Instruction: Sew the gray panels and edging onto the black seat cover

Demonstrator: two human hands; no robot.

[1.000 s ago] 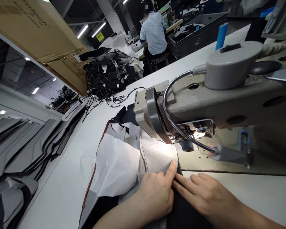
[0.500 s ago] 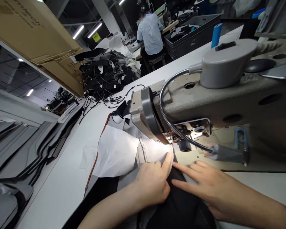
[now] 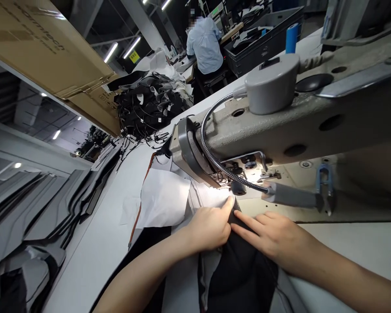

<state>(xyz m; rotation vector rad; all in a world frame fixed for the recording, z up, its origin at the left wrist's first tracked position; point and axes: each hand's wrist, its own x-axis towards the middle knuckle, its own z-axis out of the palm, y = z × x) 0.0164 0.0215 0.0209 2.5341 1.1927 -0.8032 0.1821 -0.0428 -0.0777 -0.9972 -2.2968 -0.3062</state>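
Observation:
Just in front of the sewing machine's (image 3: 263, 130) needle area, my left hand (image 3: 210, 228) grips the edge of a light grey fabric piece (image 3: 208, 195). Its index finger points toward the presser foot, and the other fingers are curled. My right hand (image 3: 273, 237) lies beside it with fingers stretched out, pressing on black fabric (image 3: 244, 274) that joins the grey piece. The fabric runs under the machine head, where a lamp lights it; the needle tip is hidden. A white sheet-like piece (image 3: 164, 200) with an orange-brown edge (image 3: 140, 208) spreads to the left.
Blue-handled snips (image 3: 325, 182) rest on the machine bed. A lamp (image 3: 289, 195) on a metal gooseneck crosses in front. Stacked grey panels (image 3: 52, 204) line the left, with a dark fabric pile (image 3: 153, 102) and cardboard box (image 3: 52, 48) behind. A person (image 3: 204, 45) sits farther back.
Both hands have moved slightly toward the machine head along with the fabric. More black fabric now shows near the needle. The view has shifted a little, so the machine appears farther left.

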